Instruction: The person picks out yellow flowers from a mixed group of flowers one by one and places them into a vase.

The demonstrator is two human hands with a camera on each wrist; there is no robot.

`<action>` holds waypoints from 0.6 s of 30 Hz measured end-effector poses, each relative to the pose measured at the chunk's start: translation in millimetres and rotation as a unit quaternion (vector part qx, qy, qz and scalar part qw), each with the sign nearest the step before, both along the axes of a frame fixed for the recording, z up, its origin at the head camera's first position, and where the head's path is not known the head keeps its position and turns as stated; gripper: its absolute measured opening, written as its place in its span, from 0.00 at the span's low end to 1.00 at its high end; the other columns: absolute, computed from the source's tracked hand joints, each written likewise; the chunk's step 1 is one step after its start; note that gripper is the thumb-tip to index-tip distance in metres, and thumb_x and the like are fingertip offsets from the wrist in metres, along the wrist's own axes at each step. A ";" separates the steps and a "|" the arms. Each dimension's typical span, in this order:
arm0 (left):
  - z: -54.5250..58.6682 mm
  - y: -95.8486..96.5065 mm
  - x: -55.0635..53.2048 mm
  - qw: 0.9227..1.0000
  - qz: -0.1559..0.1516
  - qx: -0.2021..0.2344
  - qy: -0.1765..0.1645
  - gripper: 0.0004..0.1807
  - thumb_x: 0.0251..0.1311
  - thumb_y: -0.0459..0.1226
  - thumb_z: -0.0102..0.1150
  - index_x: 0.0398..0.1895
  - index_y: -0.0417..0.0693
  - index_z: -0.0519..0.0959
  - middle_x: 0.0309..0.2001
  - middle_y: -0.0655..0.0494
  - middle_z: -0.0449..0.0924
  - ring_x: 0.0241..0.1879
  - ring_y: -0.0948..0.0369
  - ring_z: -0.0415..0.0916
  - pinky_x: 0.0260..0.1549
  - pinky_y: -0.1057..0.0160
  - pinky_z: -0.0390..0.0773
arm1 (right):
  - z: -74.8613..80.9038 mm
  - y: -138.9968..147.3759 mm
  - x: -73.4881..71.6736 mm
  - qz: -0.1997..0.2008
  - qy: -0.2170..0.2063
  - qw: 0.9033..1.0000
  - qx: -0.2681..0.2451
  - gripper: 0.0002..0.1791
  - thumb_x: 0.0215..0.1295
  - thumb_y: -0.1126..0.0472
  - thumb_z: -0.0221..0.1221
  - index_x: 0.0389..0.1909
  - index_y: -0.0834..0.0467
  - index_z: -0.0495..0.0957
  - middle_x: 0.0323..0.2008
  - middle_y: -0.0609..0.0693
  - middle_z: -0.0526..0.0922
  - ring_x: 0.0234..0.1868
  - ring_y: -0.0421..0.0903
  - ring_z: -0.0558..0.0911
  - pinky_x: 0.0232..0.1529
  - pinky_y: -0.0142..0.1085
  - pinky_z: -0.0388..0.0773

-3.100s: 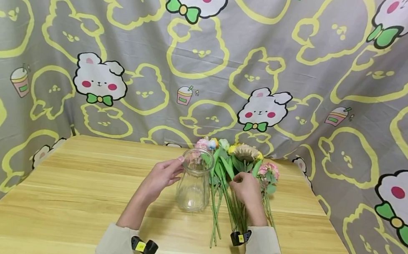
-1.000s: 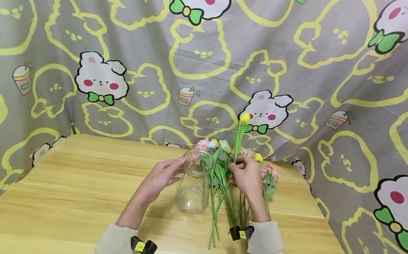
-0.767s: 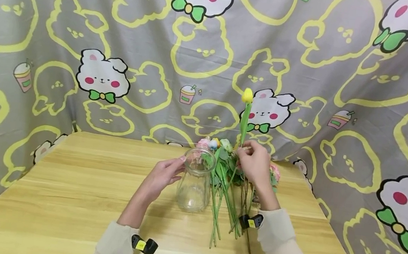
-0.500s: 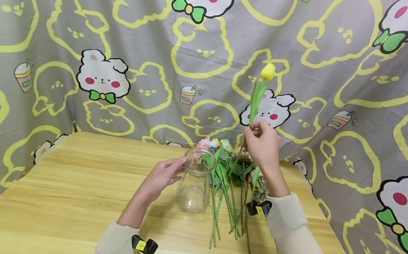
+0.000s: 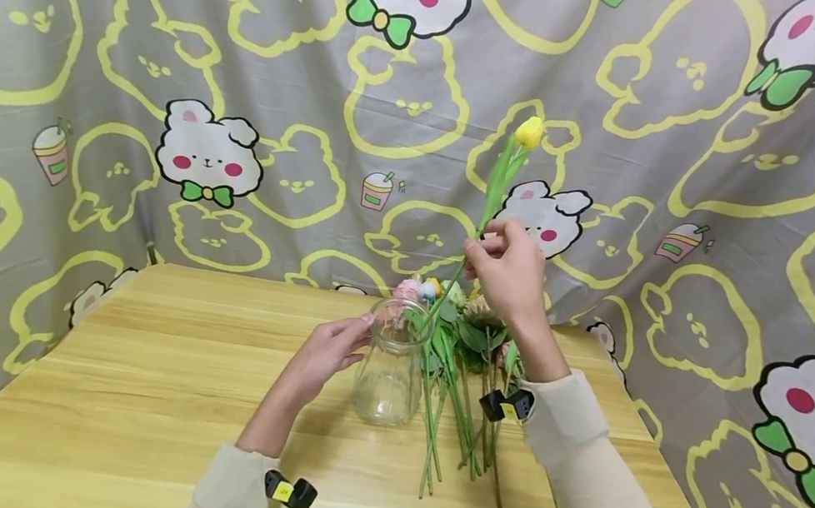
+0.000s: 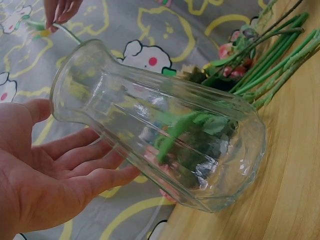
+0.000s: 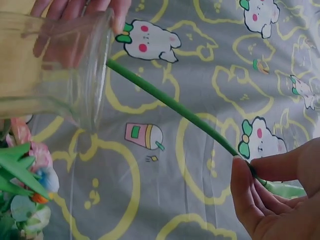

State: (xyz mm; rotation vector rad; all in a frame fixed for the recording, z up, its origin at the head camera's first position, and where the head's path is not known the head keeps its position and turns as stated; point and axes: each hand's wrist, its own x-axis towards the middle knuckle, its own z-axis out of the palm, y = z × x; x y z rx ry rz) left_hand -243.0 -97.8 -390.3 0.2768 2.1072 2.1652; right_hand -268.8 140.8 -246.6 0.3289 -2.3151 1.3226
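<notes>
A clear glass vase (image 5: 387, 382) stands upright on the table. My left hand (image 5: 323, 353) is at its left side, thumb and fingertips touching the glass near the neck; in the left wrist view the fingers (image 6: 95, 159) lie fairly straight along the vase wall. Raised above and right of the vase, my right hand (image 5: 513, 273) pinches the stem of a yellow tulip (image 5: 529, 133) between thumb and fingers. The tulip leans, bloom up to the right, and its green stem (image 7: 170, 101) slants down to the vase's rim in the right wrist view.
Right of the vase lies a pile of flowers, with a pink bloom (image 5: 408, 288), green leaves (image 5: 473, 336) and a beige bloom (image 5: 478, 309). Their stems (image 5: 460, 415) point toward the person. A patterned grey curtain (image 5: 285, 72) hangs behind the wooden table (image 5: 157, 393).
My right hand has taken the yellow tulip from the pile, lifted it, then swung it left so its stem end is at the vase mouth. My left hand stays at the vase.
</notes>
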 end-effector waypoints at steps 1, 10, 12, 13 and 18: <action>-0.2 0.3 -0.3 1.000 0.000 0.000 0.000 0.34 0.74 0.56 0.51 0.67 0.37 0.74 0.69 0.40 0.73 0.72 0.47 0.68 0.71 0.43 0.67 | -0.6 -0.8 0.7 0.000 -0.004 1.000 0.008 0.16 0.69 0.62 0.63 0.53 0.64 0.76 0.38 0.58 0.90 0.25 0.42 0.86 0.32 0.34 0.82; -1.3 1.1 -1.8 1.000 0.003 -0.005 0.000 0.35 0.75 0.56 0.50 0.68 0.35 0.72 0.68 0.38 0.73 0.71 0.45 0.68 0.71 0.43 0.67 | -8.1 -5.0 3.2 0.032 -0.067 0.997 -0.001 0.18 0.64 0.66 0.63 0.52 0.65 0.72 0.38 0.58 0.86 0.34 0.51 0.86 0.38 0.36 0.81; -1.5 0.8 -1.8 1.000 0.004 -0.006 0.002 0.35 0.75 0.56 0.50 0.68 0.35 0.72 0.68 0.38 0.73 0.71 0.46 0.68 0.71 0.42 0.67 | -9.7 -6.3 2.7 0.043 -0.079 0.996 -0.003 0.19 0.63 0.68 0.62 0.54 0.64 0.72 0.38 0.57 0.86 0.33 0.48 0.84 0.37 0.36 0.81; -1.5 0.7 -1.7 1.000 0.004 -0.004 0.001 0.35 0.75 0.56 0.50 0.68 0.36 0.73 0.68 0.38 0.73 0.71 0.46 0.68 0.71 0.42 0.67 | -10.6 -6.8 2.3 0.048 -0.086 0.995 -0.005 0.19 0.62 0.69 0.62 0.54 0.64 0.72 0.39 0.57 0.85 0.33 0.47 0.83 0.36 0.36 0.80; -1.3 -1.0 -0.2 1.000 0.003 -0.003 0.002 0.35 0.74 0.57 0.51 0.67 0.37 0.74 0.68 0.40 0.74 0.71 0.47 0.68 0.71 0.43 0.67 | -14.9 -8.8 0.8 0.064 -0.103 0.993 -0.012 0.20 0.62 0.71 0.59 0.56 0.62 0.73 0.37 0.56 0.82 0.29 0.47 0.80 0.31 0.38 0.80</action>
